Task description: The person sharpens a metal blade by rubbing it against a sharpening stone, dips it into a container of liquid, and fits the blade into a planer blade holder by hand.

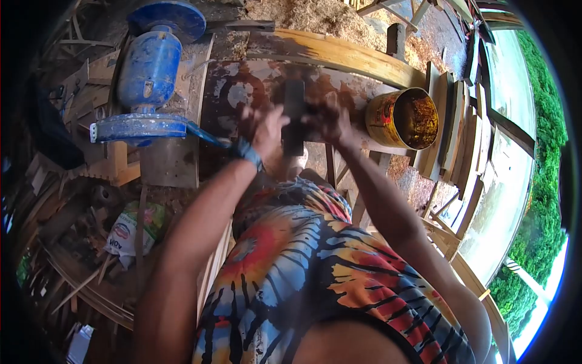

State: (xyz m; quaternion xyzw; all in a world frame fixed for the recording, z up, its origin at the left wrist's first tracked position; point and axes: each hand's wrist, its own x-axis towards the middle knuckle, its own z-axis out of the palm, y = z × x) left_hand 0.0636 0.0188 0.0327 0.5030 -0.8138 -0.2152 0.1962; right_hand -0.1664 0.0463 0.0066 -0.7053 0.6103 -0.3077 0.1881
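Directly ahead of the person whose head camera I watch from afar, a dark, narrow block lies across a wet, reddish-brown work surface, its long side running away from the body and its near end reaching the surface's edge. The left hand, with a teal band at the wrist, is just to the left of the block, fingers partly bent and pointing toward it. The right hand is just to the right, its fingers also bent inward. Both are smeared by motion, so I honestly cannot tell whether either one grips the block, touches it or merely frames it. I judge the step in hand to be handling or positioning this block; the next move would call for the fingertips to settle evenly along its two long sides and keep it straight on the slick surface. In short, the block sits between the two sets of fingers, closer to the left ones as I see it. Farther right stands a yellow bucket, stained inside; to the left is a blue machine.
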